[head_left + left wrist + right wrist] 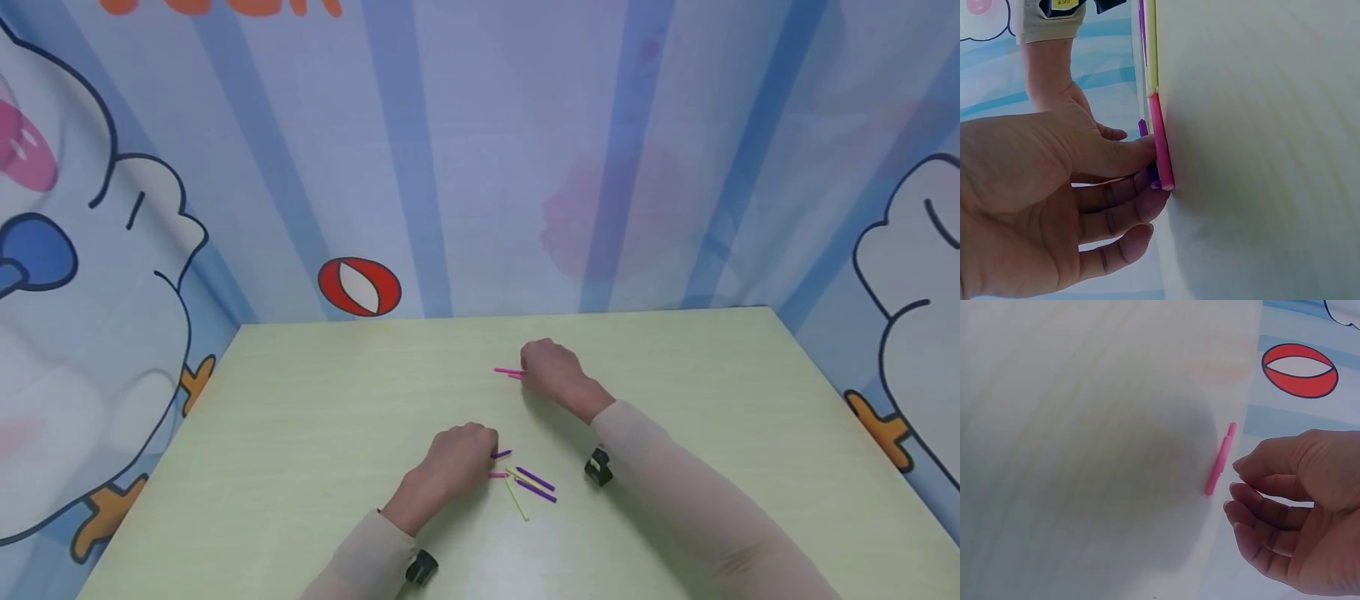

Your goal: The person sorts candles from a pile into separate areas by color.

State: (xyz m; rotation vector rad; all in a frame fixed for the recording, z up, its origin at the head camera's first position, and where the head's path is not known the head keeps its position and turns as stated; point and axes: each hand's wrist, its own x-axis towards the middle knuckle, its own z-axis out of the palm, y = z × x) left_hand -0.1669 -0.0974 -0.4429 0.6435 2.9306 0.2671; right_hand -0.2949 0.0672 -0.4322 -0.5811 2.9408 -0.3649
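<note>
My left hand (pixel 459 457) pinches a thin purple stick (pixel 1152 170) between thumb and fingers, low over the table. Right alongside those fingertips lies a pink stick (pixel 1162 144), its end close to a yellow stick (pixel 1152 50). Farther back, my right hand (pixel 553 371) hovers by two pink sticks (pixel 1221 459) lying side by side. Its thumb and fingers are loosely bent, with a small gap between the fingertips and the sticks in the right wrist view. Several purple and yellow sticks (pixel 516 498) lie in a loose pile to the right of my left hand.
The pale wooden table (pixel 337 400) reaches back to a blue striped cloth backdrop (pixel 495 167) with printed cartoon figures and a red and white ball print (pixel 360 287). Black wrist devices (pixel 422 567) sit under both sleeves.
</note>
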